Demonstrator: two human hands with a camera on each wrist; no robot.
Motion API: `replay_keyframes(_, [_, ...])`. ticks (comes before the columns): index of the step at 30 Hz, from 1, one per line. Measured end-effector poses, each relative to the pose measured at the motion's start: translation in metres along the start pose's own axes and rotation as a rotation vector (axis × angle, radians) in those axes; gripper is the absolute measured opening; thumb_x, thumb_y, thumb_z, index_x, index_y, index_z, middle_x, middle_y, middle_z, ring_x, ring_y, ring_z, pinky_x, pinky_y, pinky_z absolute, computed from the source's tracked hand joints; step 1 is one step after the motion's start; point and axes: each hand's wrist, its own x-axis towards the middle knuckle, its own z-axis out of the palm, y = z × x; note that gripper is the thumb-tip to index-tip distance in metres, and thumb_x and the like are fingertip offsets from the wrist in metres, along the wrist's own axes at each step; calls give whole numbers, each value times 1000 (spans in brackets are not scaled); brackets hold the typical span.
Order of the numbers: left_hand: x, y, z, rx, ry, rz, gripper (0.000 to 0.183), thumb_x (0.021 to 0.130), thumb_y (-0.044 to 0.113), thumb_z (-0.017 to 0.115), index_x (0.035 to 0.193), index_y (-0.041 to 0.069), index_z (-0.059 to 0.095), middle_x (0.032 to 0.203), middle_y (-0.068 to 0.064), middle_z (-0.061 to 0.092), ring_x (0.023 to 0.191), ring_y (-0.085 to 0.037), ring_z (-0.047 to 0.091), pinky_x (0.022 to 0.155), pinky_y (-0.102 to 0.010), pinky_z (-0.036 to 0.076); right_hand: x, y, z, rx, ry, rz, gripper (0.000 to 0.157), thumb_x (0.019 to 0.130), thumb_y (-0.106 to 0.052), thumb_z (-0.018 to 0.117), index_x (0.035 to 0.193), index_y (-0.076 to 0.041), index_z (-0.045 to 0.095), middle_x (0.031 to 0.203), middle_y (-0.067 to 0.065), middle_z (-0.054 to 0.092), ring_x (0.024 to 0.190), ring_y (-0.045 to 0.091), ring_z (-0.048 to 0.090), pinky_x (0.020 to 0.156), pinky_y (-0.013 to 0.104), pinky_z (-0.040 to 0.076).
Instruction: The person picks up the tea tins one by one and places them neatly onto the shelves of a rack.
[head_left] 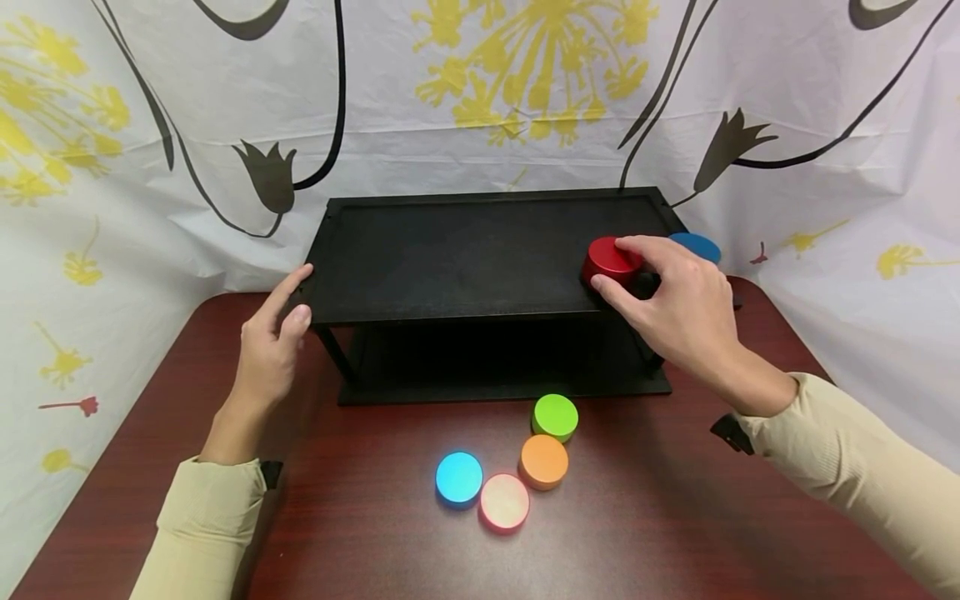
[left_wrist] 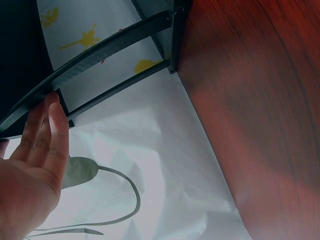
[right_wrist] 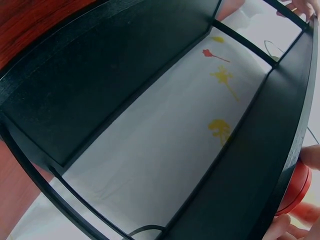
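My right hand point(head_left: 686, 304) pinches a red round tin point(head_left: 611, 260) between thumb and fingers, at the front right of a black two-tier shelf's top point(head_left: 450, 254). In the right wrist view the red tin point(right_wrist: 296, 187) shows right at the shelf's upper edge, with fingertips around it. A darker blue tin point(head_left: 697, 247) is partly hidden behind that hand, by the shelf's right edge. My left hand point(head_left: 270, 350) is at the shelf's left front corner, its fingers fairly straight. In the left wrist view those fingers point(left_wrist: 42, 132) rest against the side of the upper tier.
On the dark red table point(head_left: 360, 533), in front of the shelf, sit a green tin point(head_left: 555, 415), an orange tin point(head_left: 543, 460), a light blue tin point(head_left: 459, 478) and a pale pink tin point(head_left: 505, 502). A white patterned sheet point(head_left: 487, 158) hangs behind and at the sides.
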Motion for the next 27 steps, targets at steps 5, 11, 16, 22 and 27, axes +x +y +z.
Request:
replay_keyframes(5, [0, 0, 0, 2, 1, -4, 46, 99, 17, 52, 145, 18, 54, 60, 1, 41, 52, -8, 40, 53, -22, 36, -1, 0, 1, -4, 9, -3, 45, 86, -32, 77, 125, -12, 69, 114, 9, 69, 98, 27, 62, 74, 50, 46])
replay_keyframes(11, [0, -1, 1, 5, 1, -14, 46, 99, 17, 52, 145, 19, 54, 60, 0, 41, 53, -8, 41, 55, -22, 37, -2, 0, 2, -12, 21, -7, 45, 86, -32, 76, 125, -12, 69, 115, 9, 69, 97, 27, 62, 73, 51, 46])
replay_keyframes(16, [0, 7, 1, 5, -1, -10, 46, 99, 16, 51, 144, 15, 55, 60, 1, 41, 54, -8, 42, 56, -22, 37, -5, 0, 3, -12, 55, -13, 45, 85, -31, 76, 124, -11, 69, 121, 8, 67, 105, 27, 62, 75, 51, 47])
replay_keyframes(22, [1, 33, 0, -10, -6, -1, 45, 98, 14, 51, 143, 8, 55, 61, 2, 41, 54, -7, 41, 57, -21, 37, -11, -3, 1, -17, 104, -8, 46, 84, -31, 78, 124, -11, 69, 127, 7, 65, 112, 26, 61, 70, 53, 48])
replay_keyframes(27, [1, 32, 0, -10, -7, 3, 45, 99, 14, 50, 143, 8, 55, 62, 1, 41, 54, -7, 41, 57, -21, 37, -20, -6, -1, -2, 157, -47, 49, 81, -26, 79, 126, -9, 69, 132, 8, 62, 109, 27, 63, 68, 49, 49])
